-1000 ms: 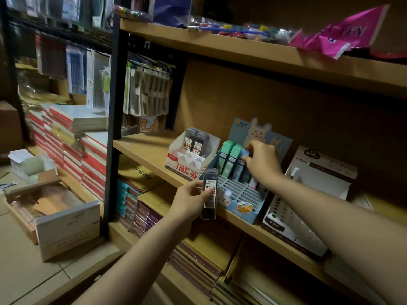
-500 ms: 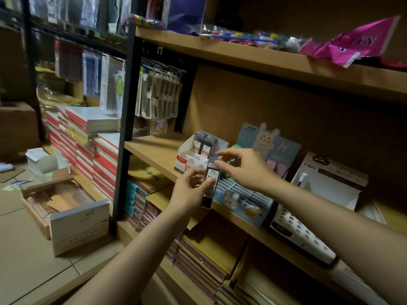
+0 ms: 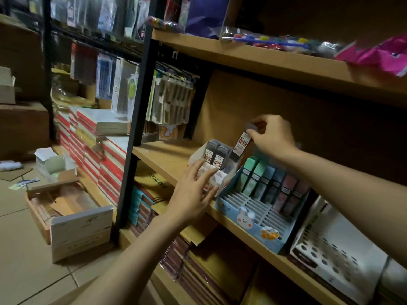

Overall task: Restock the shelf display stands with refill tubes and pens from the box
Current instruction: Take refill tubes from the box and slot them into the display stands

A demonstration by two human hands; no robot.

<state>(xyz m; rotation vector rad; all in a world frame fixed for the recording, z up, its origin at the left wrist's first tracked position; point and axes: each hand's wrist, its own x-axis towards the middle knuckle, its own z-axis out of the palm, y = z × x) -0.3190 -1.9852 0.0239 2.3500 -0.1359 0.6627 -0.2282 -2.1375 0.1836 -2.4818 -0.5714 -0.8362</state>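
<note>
My right hand [image 3: 272, 134] pinches the top of a dark refill tube [image 3: 240, 144] with a white and red label, holding it tilted just above the back row of a small white display stand [image 3: 220, 180]. Two matching tubes [image 3: 214, 155] stand upright in that stand. My left hand [image 3: 193, 192] rests with spread fingers on the stand's front. To the right sits a blue bunny display stand [image 3: 248, 219] with a back row of pastel boxes [image 3: 267, 179]. The open supply box [image 3: 77, 221] lies on the floor at the lower left.
A white perforated display tray [image 3: 334, 258] sits at the far right of the wooden shelf [image 3: 158, 157]. A black upright post [image 3: 132, 137] borders the shelf on the left. Stacked notebooks [image 3: 92, 150] and hanging packets [image 3: 169, 100] fill the left side.
The tube passed from my left hand to my right, which lifted it over the white stand. My left hand let go and moved onto the stand's front. The view shifted closer.
</note>
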